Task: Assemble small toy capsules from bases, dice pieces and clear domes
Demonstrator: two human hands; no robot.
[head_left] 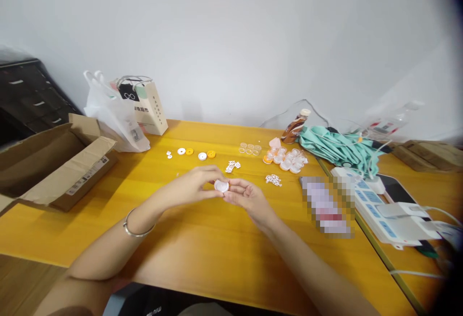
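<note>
a small round white piece (221,186) is held up between two bare hands, over the middle of a yellow wooden table (202,253). its left side is pinched between the thumb and fingers of the left hand (204,183); its right side is gripped by the bent fingertips of the right hand (249,199). a bracelet (135,234) is worn on the left wrist. beyond the hands, white and orange discs (202,156) are laid out in a row, with clear round caps (250,152) and white openwork pieces (273,180) set farther right. near a tilted brown bottle (295,127), clear and orange round pieces (285,164) are clustered. at the left, an opened cardboard box (92,176) is placed beside a white plastic bag (112,113).
</note>
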